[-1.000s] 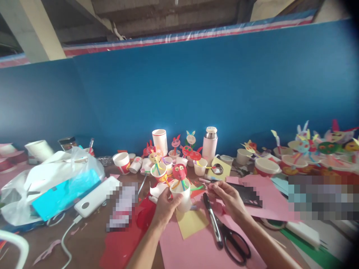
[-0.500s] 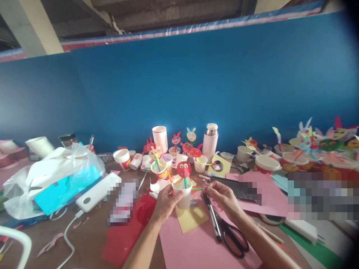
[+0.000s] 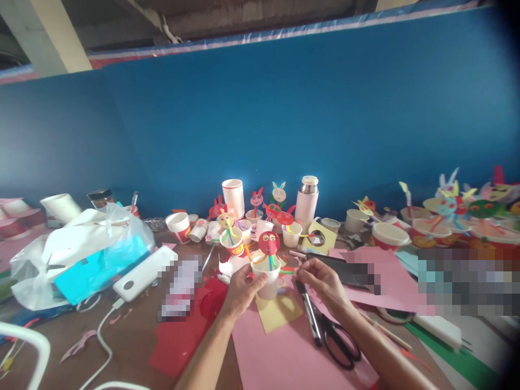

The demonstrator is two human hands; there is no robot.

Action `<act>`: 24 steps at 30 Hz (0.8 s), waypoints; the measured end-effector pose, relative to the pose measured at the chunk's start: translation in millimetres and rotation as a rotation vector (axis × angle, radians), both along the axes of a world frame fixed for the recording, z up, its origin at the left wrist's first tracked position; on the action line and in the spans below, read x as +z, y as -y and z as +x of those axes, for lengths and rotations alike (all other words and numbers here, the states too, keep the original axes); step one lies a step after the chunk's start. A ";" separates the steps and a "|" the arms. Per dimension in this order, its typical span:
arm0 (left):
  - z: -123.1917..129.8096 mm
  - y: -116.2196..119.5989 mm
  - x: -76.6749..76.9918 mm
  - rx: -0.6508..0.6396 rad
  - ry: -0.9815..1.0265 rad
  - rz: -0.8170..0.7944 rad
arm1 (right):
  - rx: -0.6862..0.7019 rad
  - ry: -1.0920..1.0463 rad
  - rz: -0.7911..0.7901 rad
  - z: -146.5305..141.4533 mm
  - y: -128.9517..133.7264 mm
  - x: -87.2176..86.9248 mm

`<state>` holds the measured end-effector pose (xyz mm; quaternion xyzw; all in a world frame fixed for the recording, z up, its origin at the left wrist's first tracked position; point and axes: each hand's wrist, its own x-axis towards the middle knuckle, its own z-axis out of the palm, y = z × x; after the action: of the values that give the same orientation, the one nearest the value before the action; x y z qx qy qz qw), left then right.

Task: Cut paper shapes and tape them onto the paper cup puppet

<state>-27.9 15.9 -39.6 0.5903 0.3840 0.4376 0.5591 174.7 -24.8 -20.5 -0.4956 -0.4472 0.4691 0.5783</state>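
My left hand is wrapped round the side of a white paper cup, held upright over the table. A round red paper face with drawn eyes stands at the cup's rim, with coloured strips below it inside the cup. Right of the cup, my right hand is closed in a pinch; something small and pinkish shows at its fingertips, too small to name. A coloured strip reaches from the cup towards those fingers. Below my right hand lie a black-and-silver pen and black-handled scissors.
Under my hands lie pink paper and a yellow piece. Decorated cups stand behind, near a thermos and a cup stack. Left are a white power bank and a plastic bag; right, a white charger.
The view has shifted slightly. My left hand keeps its hold on the cup, and my right hand stays pinched beside it; the coloured strip between them looks slightly different.
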 end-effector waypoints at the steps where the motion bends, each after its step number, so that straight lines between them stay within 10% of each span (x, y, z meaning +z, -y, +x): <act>1: -0.1 0.0 -0.1 0.003 -0.008 0.004 | 0.003 -0.004 0.009 0.0 -0.6 -1.6; 24: 0.8 -1.7 -2.5 0.023 0.023 -0.025 | -0.031 -0.225 -0.047 5.7 -5.2 -19.3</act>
<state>-27.1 17.6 -42.1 0.5737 0.3898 0.4458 0.5658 180.3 -19.6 -39.9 -0.4603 -0.3604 0.5232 0.6202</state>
